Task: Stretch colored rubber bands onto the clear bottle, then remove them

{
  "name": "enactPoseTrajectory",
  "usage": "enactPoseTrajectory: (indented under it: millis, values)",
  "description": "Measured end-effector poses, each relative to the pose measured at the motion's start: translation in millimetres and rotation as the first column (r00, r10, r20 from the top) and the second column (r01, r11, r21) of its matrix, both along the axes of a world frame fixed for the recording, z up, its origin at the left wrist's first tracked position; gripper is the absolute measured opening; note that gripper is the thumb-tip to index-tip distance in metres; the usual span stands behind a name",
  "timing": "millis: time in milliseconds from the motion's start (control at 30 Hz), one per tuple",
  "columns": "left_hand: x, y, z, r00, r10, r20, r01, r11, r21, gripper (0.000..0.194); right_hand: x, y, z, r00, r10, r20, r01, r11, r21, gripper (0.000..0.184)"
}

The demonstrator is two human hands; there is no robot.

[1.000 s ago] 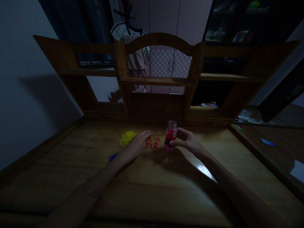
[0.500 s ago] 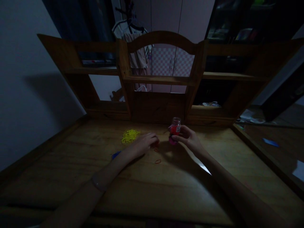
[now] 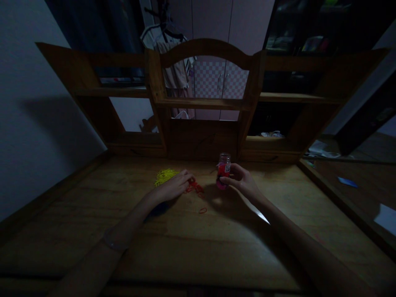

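Note:
My right hand (image 3: 243, 180) is wrapped round a small clear jar (image 3: 223, 170) with a red label and pinkish-purple contents near its base. The jar is upright with its mouth uncovered. My left hand (image 3: 175, 185) has its fingers curled down at a small heap of red rubber bands (image 3: 198, 189), the fingertips closed on some at its left edge. One loose orange-red band (image 3: 203, 210) lies nearer to me. Behind the left hand sits a pile of yellow rubber bands (image 3: 165, 176). A dark blue pile (image 3: 159, 208) is partly hidden under my left forearm.
The wooden desk (image 3: 185, 247) backs onto a wooden shelf unit (image 3: 204, 105). A raised edge (image 3: 343, 202) runs along the right side. Beyond it lie a blue packet (image 3: 347, 182) and white paper (image 3: 386, 218). The room is dim.
My left hand has shifted left, uncovering the heap of red bands. The right hand still holds the jar in about the same place. The view has moved slightly.

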State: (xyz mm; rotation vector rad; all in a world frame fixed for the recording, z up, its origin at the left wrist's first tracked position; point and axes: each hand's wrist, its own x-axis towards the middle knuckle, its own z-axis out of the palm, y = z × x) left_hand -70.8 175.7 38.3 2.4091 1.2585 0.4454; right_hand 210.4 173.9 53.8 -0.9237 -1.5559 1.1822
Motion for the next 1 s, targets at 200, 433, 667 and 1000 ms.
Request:
enactPoseTrajectory:
  millis: [200, 433, 667, 1000]
  values:
    - [-2.9, 5.1, 2.5, 0.999, 0.050, 0.021, -0.050, 0.998, 0.025, 0.033, -0.1, -0.7, -1.1, 1.000, 0.014, 0.009, -0.014, 1.000, 0.007, 0.036]
    - [-9.4, 1.8, 10.5, 0.998, 0.065, -0.024, -0.068, 0.989, -0.128, 0.036, -1.2, -1.7, -0.5, 0.999, 0.031, 0.012, -0.031, 1.000, 0.006, 0.035]
    - [-5.6, 4.3, 5.9, 0.992, -0.011, 0.129, 0.030, 0.990, -0.141, 0.034, -1.3, -0.4, -2.5, 1.000, 0.025, 0.014, -0.026, 1.000, 0.005, 0.034]
    - [-17.1, 6.8, 1.9, 0.987, -0.133, 0.095, 0.148, 0.973, -0.178, 0.058, -2.6, -0.5, -3.9, 0.999, 0.031, 0.015, -0.032, 0.999, 0.023, 0.034]
